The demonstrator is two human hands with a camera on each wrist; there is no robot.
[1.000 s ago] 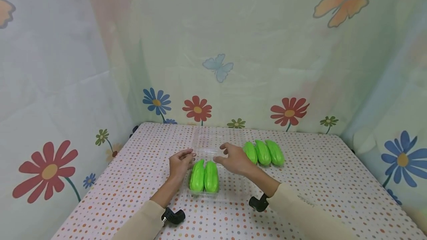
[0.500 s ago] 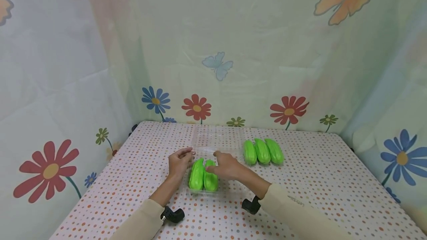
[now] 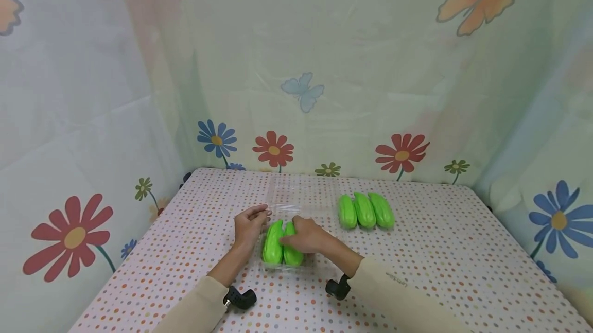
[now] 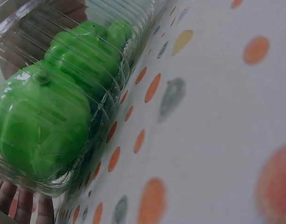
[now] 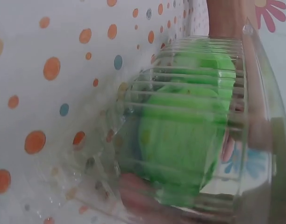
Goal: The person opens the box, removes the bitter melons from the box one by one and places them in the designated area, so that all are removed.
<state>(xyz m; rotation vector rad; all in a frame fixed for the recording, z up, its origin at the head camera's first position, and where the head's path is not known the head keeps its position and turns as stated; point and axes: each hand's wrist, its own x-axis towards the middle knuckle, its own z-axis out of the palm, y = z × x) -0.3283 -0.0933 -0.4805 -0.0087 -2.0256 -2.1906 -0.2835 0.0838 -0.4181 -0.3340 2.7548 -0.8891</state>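
Note:
Two green ribbed gourds, a left one [image 3: 272,243] and a right one [image 3: 293,257], lie side by side in a clear plastic box [image 3: 283,267]. My right hand [image 3: 307,236] grips the right gourd from above, thumb between the two gourds. In the right wrist view that gourd [image 5: 180,133] shows through the ribbed box wall, with a blurred fingertip by its lower end. My left hand [image 3: 247,227] stays at the box's left far corner, its fingertips [image 4: 25,205] against the outside of the wall in the left wrist view. Its palm side is partly hidden.
The clear lid [image 3: 303,192] lies folded back behind the box. Three more green gourds [image 3: 365,212] lie in a row at the right on the dotted tablecloth [image 3: 417,261]. A floral curtain [image 3: 324,127] closes off the table's back and sides.
My right hand has moved left and down from beside the lid onto the right gourd, and its fingers have closed around it. The left hand stays put.

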